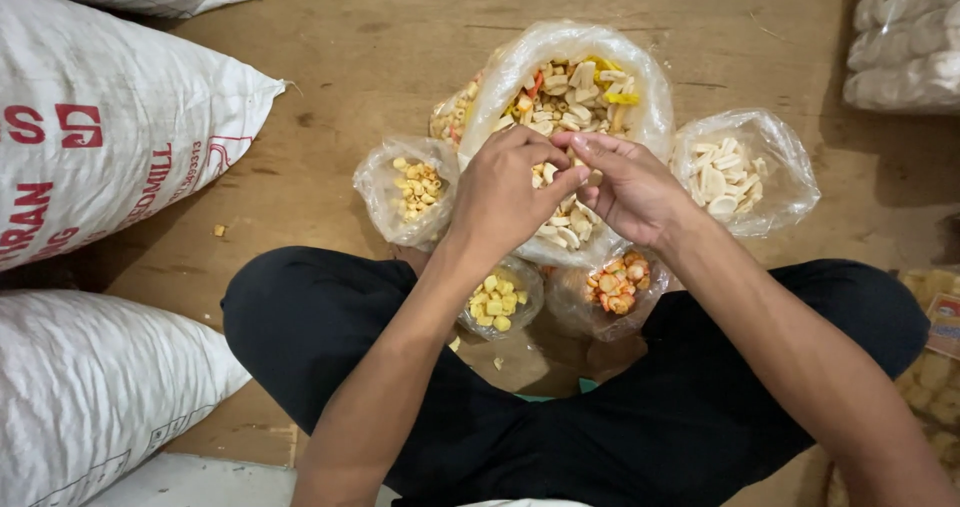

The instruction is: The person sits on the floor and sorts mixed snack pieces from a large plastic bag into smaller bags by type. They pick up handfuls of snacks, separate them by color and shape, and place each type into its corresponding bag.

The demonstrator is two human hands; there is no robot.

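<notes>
— What packaging lies around?

— A big clear plastic bag (640, 77) of mixed crackers sits in the middle of the floor, ringed by four small clear bags: pale yellow pieces (405, 187), white chips (745, 172), yellow bits (497, 302), orange ones (612, 292).

— And at the edges?

— White woven sacks with red print at left (110, 117), another below (90, 387). Top right, perhaps stacked clear packets (905, 47); it's dim.

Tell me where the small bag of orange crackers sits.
In the head view, the bag of orange crackers lies on the floor under the right hand, right of the bag of yellow pieces, against the person's leg.
</notes>
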